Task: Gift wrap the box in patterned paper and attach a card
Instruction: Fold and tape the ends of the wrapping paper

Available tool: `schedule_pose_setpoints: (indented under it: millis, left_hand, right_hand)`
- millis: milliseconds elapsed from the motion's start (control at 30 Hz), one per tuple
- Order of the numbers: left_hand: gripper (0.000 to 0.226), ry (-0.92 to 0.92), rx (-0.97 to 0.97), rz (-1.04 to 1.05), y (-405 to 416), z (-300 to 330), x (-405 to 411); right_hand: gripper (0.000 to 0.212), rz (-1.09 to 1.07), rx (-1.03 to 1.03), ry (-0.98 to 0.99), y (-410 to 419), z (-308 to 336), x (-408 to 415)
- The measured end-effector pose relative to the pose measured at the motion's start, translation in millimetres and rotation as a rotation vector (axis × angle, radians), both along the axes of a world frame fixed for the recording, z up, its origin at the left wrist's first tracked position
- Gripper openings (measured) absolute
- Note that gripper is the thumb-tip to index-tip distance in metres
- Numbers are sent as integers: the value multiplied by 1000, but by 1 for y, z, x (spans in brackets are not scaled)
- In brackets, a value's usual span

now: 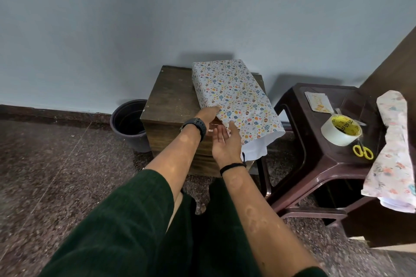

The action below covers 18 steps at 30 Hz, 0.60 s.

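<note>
A wooden stool [171, 105] by the wall carries the box [231, 94], wrapped in patterned paper whose near end hangs open. The left hand [208, 112] touches that end; its grip is hidden. The right hand [225, 139] is relaxed beneath. Next, crease the flaps tight before taping, with the tape roll [341, 130] nearby
</note>
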<state>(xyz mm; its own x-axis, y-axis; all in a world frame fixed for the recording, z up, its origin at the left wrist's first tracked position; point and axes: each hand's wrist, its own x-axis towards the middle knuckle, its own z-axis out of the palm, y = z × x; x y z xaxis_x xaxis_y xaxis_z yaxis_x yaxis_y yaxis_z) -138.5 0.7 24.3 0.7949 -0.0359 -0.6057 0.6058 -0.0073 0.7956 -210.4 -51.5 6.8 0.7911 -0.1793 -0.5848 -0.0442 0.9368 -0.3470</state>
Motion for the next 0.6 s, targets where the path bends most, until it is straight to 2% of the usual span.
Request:
schedule_pose_setpoints:
  millis: [67,167,267,433,533,600]
  left_hand:
    - [48,-10,14,2,1,-4,3]
    - [43,-25,28,6,2,-8,7]
    - [31,-7,37,8,4,-13,10]
    - [29,18,20,-1,5,-13,9]
    - [46,-30,27,31,4,-15,11]
    - [48,-39,79,29,3,-15,10]
  right_hand:
    - [19,39,6,-6,3,2,4]
    - [43,87,23,14,6,2,14]
    - [40,137,-25,54,8,0,20]
    - [36,124,-150,99,9,1,22]
    - [30,68,-310,150,14,1,20]
    - [35,49,-432,187,17,-3,19]
